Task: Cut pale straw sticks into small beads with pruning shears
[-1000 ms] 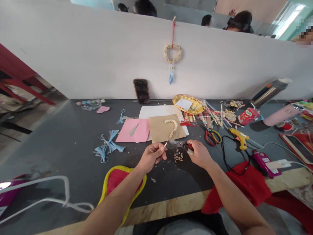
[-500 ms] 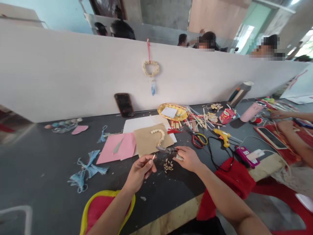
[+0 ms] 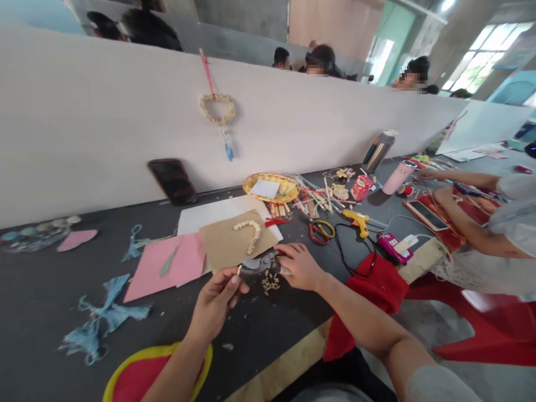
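Observation:
My left hand (image 3: 218, 301) pinches a short, thin pale stick (image 3: 239, 270) between thumb and fingertips. In my right hand (image 3: 300, 269) is a pair of pruning shears (image 3: 258, 263), its grey jaws pointing left and meeting the stick's end. Whether the blades are closed on the stick I cannot tell. Under the shears, a small heap of cut pale pieces (image 3: 270, 283) lies on the dark table. Just beyond, a curved row of pale pieces (image 3: 253, 237) rests on a brown sheet (image 3: 220, 244).
Pink paper (image 3: 153, 268) and blue tassels (image 3: 109, 307) lie to the left. Toward the back are a yellow basket (image 3: 288, 192), scissors (image 3: 320, 231), a yellow glue gun (image 3: 358, 220) and a pink bottle (image 3: 398, 177). A co-worker's arms (image 3: 464, 220) are at the right.
The shears' jaws and the stick in my left hand, apart before, have come together. The camera view has turned to the right.

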`<state>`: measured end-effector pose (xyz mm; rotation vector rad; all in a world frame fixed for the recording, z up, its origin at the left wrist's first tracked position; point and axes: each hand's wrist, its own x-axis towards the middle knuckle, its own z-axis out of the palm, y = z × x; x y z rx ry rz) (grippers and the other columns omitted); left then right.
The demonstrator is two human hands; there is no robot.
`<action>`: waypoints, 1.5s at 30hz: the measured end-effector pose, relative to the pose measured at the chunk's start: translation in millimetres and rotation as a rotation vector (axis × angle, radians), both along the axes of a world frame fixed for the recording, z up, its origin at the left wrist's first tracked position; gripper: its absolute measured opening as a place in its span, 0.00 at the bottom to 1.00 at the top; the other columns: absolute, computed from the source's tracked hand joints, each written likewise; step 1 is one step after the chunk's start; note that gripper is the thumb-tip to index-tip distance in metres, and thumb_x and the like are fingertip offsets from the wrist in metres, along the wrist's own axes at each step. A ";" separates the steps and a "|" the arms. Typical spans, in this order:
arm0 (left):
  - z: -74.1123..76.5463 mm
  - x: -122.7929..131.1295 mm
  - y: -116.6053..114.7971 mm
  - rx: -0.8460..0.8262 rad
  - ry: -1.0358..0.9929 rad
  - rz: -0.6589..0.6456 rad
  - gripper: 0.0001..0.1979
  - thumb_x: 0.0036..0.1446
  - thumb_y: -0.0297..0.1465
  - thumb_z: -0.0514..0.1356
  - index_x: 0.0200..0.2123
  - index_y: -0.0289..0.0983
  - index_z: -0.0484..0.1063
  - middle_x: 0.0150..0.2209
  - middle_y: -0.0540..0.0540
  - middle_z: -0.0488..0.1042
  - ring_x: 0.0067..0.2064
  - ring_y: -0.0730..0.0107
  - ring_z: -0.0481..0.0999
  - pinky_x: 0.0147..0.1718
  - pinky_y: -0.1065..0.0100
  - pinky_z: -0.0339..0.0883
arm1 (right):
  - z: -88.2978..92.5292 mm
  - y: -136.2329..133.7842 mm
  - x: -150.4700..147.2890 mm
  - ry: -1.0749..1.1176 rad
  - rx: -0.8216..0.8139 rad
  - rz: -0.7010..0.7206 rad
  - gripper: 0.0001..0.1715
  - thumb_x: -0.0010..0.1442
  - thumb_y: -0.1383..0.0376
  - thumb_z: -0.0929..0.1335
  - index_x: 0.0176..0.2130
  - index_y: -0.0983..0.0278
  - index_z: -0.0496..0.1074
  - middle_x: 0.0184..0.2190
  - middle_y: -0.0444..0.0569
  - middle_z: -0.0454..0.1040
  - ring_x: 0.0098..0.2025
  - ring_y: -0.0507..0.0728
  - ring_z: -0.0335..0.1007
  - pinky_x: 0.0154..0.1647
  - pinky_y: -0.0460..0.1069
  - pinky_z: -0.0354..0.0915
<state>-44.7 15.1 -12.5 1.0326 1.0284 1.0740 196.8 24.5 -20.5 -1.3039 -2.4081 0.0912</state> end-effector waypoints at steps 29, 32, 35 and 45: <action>3.5 7.4 -5.8 0.086 -0.019 -0.060 0.17 0.51 0.43 0.66 0.33 0.34 0.70 0.25 0.49 0.76 0.19 0.81 0.62 0.19 0.74 0.55 | -0.4 -9.7 -13.1 -0.038 -0.019 -0.002 0.13 0.61 0.62 0.66 0.46 0.63 0.71 0.59 0.55 0.65 0.55 0.63 0.60 0.52 0.58 0.59; 4.3 7.6 -5.7 0.078 -0.019 -0.053 0.18 0.51 0.43 0.66 0.31 0.35 0.69 0.24 0.49 0.76 0.19 0.81 0.61 0.19 0.74 0.54 | -2.3 -10.0 -13.5 -0.008 -0.027 -0.007 0.12 0.61 0.63 0.66 0.45 0.63 0.69 0.57 0.57 0.67 0.53 0.64 0.62 0.50 0.58 0.60; 5.6 7.6 -5.9 0.064 -0.029 -0.046 0.18 0.50 0.44 0.66 0.29 0.35 0.67 0.24 0.48 0.76 0.19 0.81 0.61 0.19 0.74 0.54 | -4.2 -10.0 -14.1 0.070 -0.046 -0.016 0.14 0.61 0.62 0.66 0.47 0.65 0.67 0.54 0.59 0.69 0.53 0.64 0.64 0.50 0.58 0.61; 8.2 7.9 -7.2 0.026 -0.046 -0.051 0.17 0.49 0.42 0.67 0.27 0.35 0.68 0.23 0.47 0.77 0.17 0.82 0.56 0.17 0.74 0.49 | 4.4 -10.7 -16.1 -0.032 -0.172 -0.041 0.36 0.58 0.64 0.65 0.64 0.66 0.55 0.52 0.58 0.70 0.53 0.64 0.63 0.52 0.57 0.60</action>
